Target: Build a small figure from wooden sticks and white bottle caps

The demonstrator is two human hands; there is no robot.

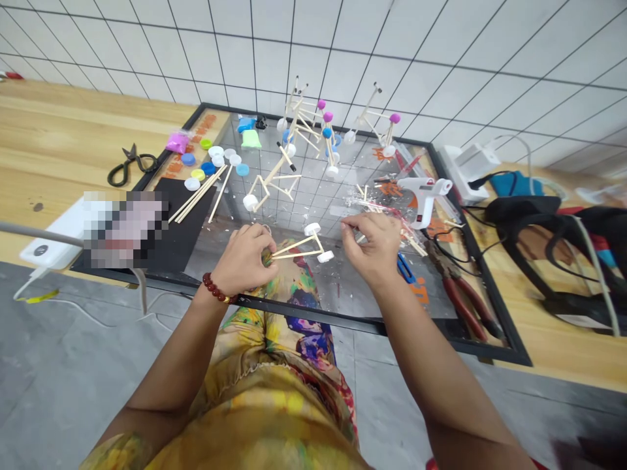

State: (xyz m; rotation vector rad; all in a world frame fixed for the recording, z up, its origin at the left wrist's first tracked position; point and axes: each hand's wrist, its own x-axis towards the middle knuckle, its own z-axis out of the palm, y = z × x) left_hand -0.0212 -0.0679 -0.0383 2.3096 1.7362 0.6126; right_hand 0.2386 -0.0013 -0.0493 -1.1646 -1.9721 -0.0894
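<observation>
My left hand [247,260] is closed on the near end of a small frame of thin wooden sticks [298,254]. Two white caps [325,256] sit at the frame's far right end. To the right, my right hand [373,243] hovers over the glass board with thumb and forefinger pinched together; whether anything is between them is too small to tell. Just beyond my left hand stands another stick model [272,180] with a white cap. Several stick models [301,124] with pink, blue and white parts stand at the back.
A white glue gun [422,198], red-handled pliers [465,297] and stick scraps lie right. Loose sticks [198,196], coloured caps [198,174] and black scissors [130,163] are left. A power strip [463,171] and black bag [553,241] lie far right.
</observation>
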